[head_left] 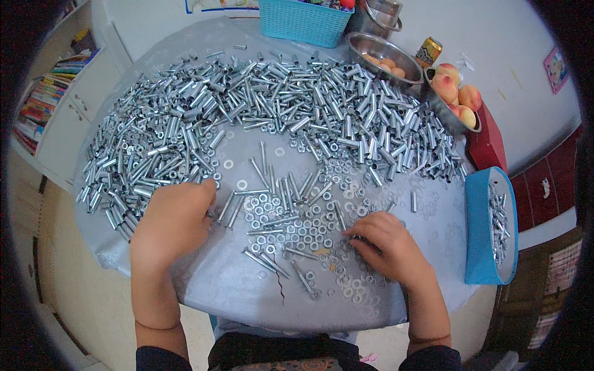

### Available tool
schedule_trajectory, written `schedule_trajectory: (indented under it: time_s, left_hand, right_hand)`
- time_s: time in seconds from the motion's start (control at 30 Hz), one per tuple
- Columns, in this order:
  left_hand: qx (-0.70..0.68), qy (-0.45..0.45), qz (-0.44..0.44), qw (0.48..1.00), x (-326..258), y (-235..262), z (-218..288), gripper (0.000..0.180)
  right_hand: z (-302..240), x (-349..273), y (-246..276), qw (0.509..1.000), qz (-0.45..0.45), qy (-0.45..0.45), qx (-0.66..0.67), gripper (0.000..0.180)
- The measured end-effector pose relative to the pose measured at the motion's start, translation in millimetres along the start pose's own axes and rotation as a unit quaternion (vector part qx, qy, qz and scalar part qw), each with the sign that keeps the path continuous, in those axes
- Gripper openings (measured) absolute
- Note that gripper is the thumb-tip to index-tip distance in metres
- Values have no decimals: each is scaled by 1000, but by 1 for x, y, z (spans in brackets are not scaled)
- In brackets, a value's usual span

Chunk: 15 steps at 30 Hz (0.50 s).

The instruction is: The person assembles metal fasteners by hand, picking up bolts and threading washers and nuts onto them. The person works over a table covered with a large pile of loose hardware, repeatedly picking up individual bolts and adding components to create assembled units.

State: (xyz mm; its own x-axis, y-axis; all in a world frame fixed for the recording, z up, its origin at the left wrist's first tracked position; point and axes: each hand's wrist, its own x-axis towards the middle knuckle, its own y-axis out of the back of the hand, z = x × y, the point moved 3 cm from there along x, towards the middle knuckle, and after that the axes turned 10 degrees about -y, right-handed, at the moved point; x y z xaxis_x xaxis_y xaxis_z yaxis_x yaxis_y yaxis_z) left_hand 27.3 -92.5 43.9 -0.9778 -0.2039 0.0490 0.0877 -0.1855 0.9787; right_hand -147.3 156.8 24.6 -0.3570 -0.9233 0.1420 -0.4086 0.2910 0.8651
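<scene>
My left hand (176,217) is closed at the left edge of a big heap of metal sleeves and bolts (179,114). Its fingertips are mostly turned away, so what they hold is hidden. My right hand (388,246) reaches in from the right with its fingers curled and the tips close together over the small parts. A bolt (339,215) ends right by those fingertips; whether they grip it is unclear. Between the hands lie many hex nuts (312,232), loose bolts (234,212) and flat washers (242,184). Thin spring washers (346,250) are scattered beside my right hand.
A blue fabric bin (475,229) with metal parts stands at the right edge. Along the back are a turquoise basket (303,23), a steel bowl of eggs (405,59), a can (429,52) and a bowl of peaches (445,111). A bookshelf (46,93) stands at left.
</scene>
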Motion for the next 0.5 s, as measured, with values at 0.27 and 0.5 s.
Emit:
schedule_trajectory:
  time_s: [0.27,0.5]
  left_hand:
    - [-44,8,-28,999,10,-9,3,17]
    - [-219,-30,-42,974,22,-8,22,18]
  right_hand:
    - [-3,-1,-1,1000,-2,-11,5,22]
    - [-1,-5,1,1000,-10,-13,-9,22]
